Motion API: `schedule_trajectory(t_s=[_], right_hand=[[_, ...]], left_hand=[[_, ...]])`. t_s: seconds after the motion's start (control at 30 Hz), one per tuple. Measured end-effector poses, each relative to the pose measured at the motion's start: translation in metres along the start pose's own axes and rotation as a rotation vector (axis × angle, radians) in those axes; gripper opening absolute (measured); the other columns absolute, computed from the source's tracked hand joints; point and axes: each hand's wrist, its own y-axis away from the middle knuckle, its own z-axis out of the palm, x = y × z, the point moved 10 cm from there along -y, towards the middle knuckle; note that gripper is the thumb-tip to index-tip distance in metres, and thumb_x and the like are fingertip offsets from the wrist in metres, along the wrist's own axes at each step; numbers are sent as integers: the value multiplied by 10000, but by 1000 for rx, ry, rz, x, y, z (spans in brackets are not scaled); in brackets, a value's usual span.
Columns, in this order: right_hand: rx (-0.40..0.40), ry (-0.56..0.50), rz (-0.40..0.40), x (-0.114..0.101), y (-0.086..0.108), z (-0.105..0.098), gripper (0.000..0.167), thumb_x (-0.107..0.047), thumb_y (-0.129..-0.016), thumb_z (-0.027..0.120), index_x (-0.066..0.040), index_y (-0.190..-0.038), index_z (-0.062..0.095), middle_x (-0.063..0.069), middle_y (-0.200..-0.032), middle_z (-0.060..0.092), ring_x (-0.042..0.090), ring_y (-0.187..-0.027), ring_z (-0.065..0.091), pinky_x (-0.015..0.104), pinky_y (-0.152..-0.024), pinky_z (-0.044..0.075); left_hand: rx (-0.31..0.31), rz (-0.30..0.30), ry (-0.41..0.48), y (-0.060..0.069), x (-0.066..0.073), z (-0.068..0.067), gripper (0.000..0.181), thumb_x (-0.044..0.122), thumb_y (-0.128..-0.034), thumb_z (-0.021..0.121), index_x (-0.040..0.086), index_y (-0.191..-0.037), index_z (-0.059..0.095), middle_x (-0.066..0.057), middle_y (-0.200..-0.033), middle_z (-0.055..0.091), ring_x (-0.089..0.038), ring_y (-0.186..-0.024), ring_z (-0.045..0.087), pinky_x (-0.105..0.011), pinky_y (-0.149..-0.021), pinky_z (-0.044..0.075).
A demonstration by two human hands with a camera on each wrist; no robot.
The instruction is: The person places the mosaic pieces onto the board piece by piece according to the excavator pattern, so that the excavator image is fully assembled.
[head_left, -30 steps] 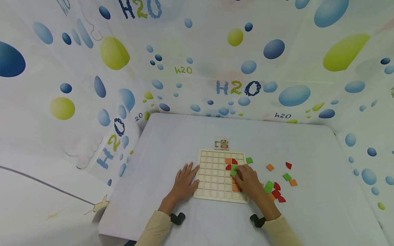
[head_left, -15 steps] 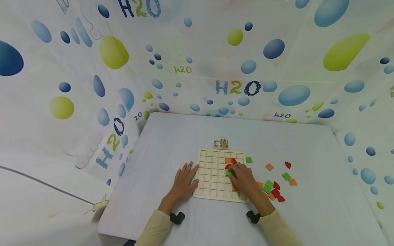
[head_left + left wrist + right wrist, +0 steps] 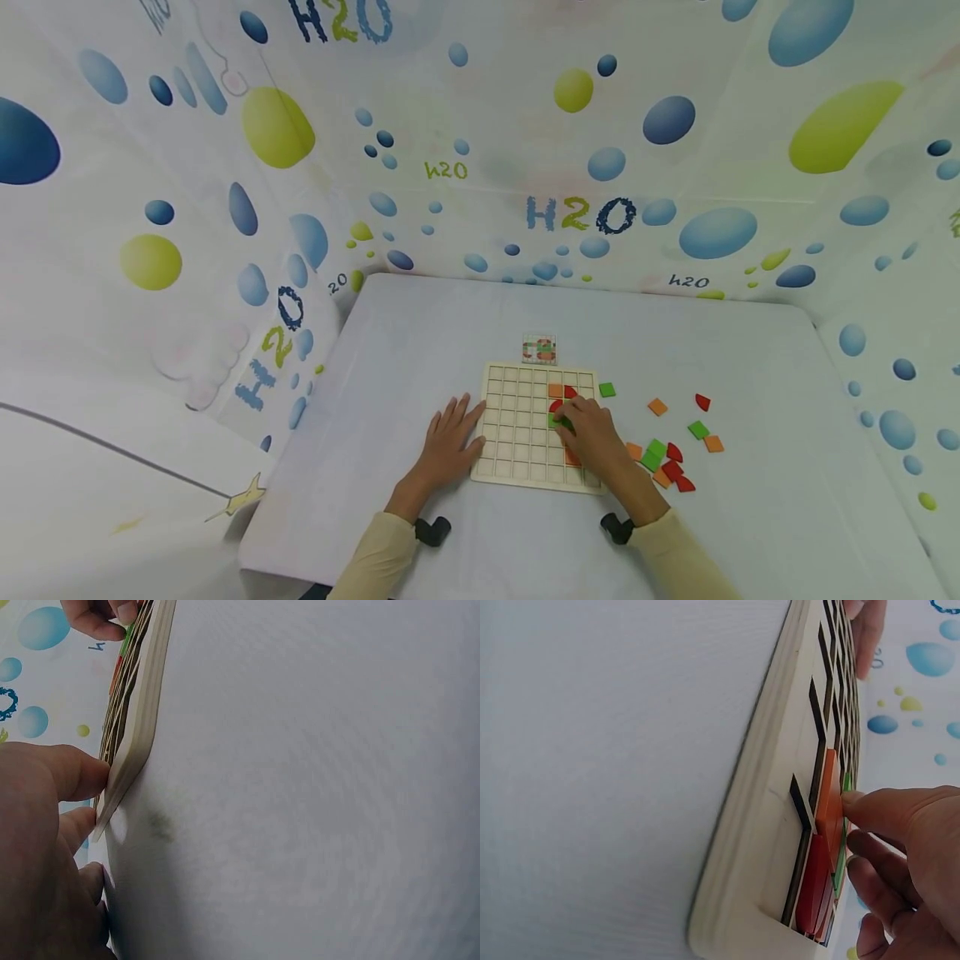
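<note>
Back wall (image 3: 495, 92): up it rose, white and busy, splashed with blue ovals (image 3: 717, 233) and lime-green blobs (image 3: 573, 91).
H2O lettering (image 3: 576, 214): there it sat, bold in pale blue, green and navy, with smaller copies (image 3: 688, 282) popping up too!
Left wall (image 3: 52, 342): the same pattern ran here, letters tilting steeply, a yellow star shape (image 3: 246, 498) low down near the worktop (image 3: 420, 333).
Right wall (image 3: 930, 325): mostly blue ovals dotted this side.
Worktop: it stretched out broad and white, far corners rounded.
Light: it fell softly, rather dim.
</note>
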Motion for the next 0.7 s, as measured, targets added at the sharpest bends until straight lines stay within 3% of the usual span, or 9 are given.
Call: schedule_trajectory(t_s=[0.13,0.3,0.43,0.53,0.7], right_hand=[[16,-36,-1,-1,3,-3,149,-165,-962,785,-136,-1099,733,43,-1131,656,271,-1044,596,436,-821,441],[65,-167,55,13,5,-14,168,-141,-986,746,-83,-1143,734,92,-1144,655,278,-1015,613,483,-854,505],[73,-292,206,49,2,-23,283,-178,-1057,638,-50,-1307,667,150,-1255,630,315,-1097,619,525,-947,549],[65,-375,329,81,0,-28,366,-224,-1093,562,-71,-1425,588,166,-1405,570,359,-1283,565,580,-1089,483],[10,-373,423,115,-4,-32,475,-205,-1068,586,-75,-1520,515,215,-1568,473,424,-1478,421,640,-1198,355]], left_hand=[[-1,3,12,1,1,-2,629,299,-1055,534,163,-1650,382,-155,-1747,234,-409,-1627,146,-678,-1262,121],[-11,1,13,1,1,0,632,300,-1057,523,163,-1654,372,-149,-1752,221,-403,-1630,134,-673,-1266,112],[-10,-7,6,1,0,1,627,309,-1064,520,172,-1657,367,-140,-1755,216,-394,-1634,124,-663,-1272,105],[-2,-10,5,1,0,0,628,307,-1062,521,175,-1657,369,-138,-1755,218,-391,-1634,126,-661,-1273,103],[-4,-5,-3,0,-1,1,628,316,-1065,519,174,-1658,366,-138,-1756,214,-395,-1633,128,-665,-1271,109]])
